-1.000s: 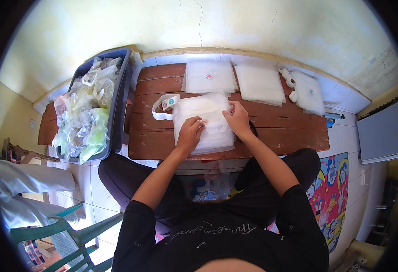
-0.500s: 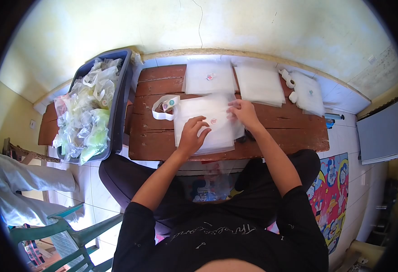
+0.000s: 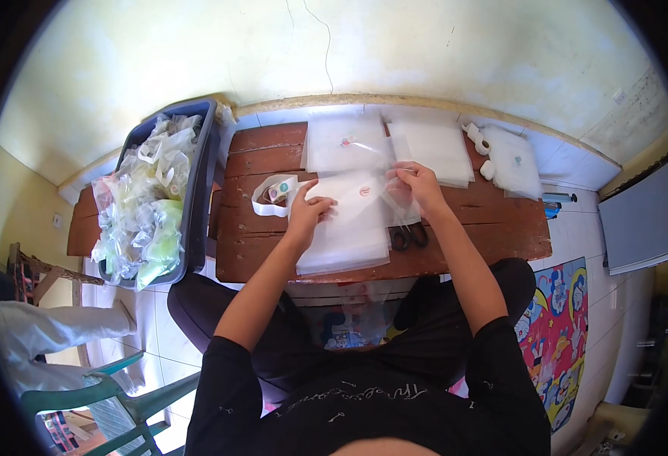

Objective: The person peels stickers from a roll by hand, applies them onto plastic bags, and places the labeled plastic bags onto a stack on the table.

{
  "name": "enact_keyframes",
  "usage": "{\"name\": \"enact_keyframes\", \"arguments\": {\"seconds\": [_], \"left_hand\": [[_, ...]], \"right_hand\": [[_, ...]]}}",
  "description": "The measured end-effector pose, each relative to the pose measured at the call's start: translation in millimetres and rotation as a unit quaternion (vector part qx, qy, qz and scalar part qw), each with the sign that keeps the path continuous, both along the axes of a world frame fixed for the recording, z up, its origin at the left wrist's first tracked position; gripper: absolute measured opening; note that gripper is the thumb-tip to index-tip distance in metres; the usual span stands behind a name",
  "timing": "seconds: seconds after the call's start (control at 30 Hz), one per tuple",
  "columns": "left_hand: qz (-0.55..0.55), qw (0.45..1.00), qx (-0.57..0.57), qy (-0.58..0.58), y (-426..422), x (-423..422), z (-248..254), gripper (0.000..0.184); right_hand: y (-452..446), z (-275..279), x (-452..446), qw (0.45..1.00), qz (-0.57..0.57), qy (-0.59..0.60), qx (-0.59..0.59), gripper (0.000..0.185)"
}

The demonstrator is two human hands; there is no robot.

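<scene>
Pinching thin clear plastic sheet in right hand, at 2 o'clock from square milky-white plastic stack | holding left hand fingers apart, at stack's 10 o'clock | seemingly separating sheets | probably calls for light, steady grip next

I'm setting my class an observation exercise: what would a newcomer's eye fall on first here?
Probably the dark blue-grey plastic tub on the left, heaped with crumpled translucent plastic bags. Next, the right hand holding thin, clear plastic film over the brown wooden table, near black looped scissor handles.
</scene>
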State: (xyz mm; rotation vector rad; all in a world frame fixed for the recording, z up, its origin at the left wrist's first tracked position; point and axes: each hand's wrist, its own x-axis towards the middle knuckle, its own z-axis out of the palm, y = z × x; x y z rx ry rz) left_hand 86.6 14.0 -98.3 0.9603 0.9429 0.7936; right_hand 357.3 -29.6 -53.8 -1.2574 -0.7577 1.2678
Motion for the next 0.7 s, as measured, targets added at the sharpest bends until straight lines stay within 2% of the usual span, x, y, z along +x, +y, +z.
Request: {"name": "enact_keyframes", "arguments": {"seconds": [0.13, 0.2, 0.27, 0.33, 0.47, 0.53, 0.6, 0.63, 0.7], "left_hand": [[0.053, 0.997, 0.043, 0.026, 38.3, 16.8, 4.1, 0.06], [0.092, 0.987, 0.106, 0.076, 56.0, 24.1, -0.2, 0.058], [0.106, 0.985, 0.109, 0.079, 70.5, 29.2, 0.6, 0.055], [0.103, 0.969, 0.161, 0.155, 87.8, 32.6, 0.5, 0.051], [0.142, 0.954, 0.17, 0.203, 120.6, 39.0, 0.1, 0.041], [0.142, 0.913, 0.255, 0.286, 135.8, 40.0, -3.9, 0.035], [0.14, 0.896, 0.27, 0.323, 147.4, 42.4, -7.5, 0.033], [0.136, 0.879, 0.286, 0.357, 152.7, 44.4, -8.3, 0.031], [0.135, 0.873, 0.292, 0.368, 161.0, 46.2, -11.5, 0.031]], "right_hand": [[21.3, -11.8, 8.5, 1.0, -0.011, 0.01, -0.003, 0.024], [36.6, -14.6, 14.5, 0.995, 0.008, -0.101, -0.025, 0.025], [54.8, -18.7, 16.4, 0.995, -0.012, -0.097, -0.028, 0.026], [75.5, -25.9, 18.6, 0.995, -0.031, -0.092, -0.034, 0.027], [116.4, -41.4, 23.4, 0.988, -0.064, -0.134, -0.031, 0.028], [135.0, -50.9, 26.0, 0.985, -0.074, -0.149, -0.033, 0.029], [151.1, -58.7, 28.2, 0.961, -0.097, -0.259, -0.028, 0.032], [157.8, -61.4, 29.4, 0.961, -0.097, -0.258, -0.029, 0.032], [165.9, -69.7, 29.3, 0.916, -0.123, -0.382, -0.003, 0.039]]}}
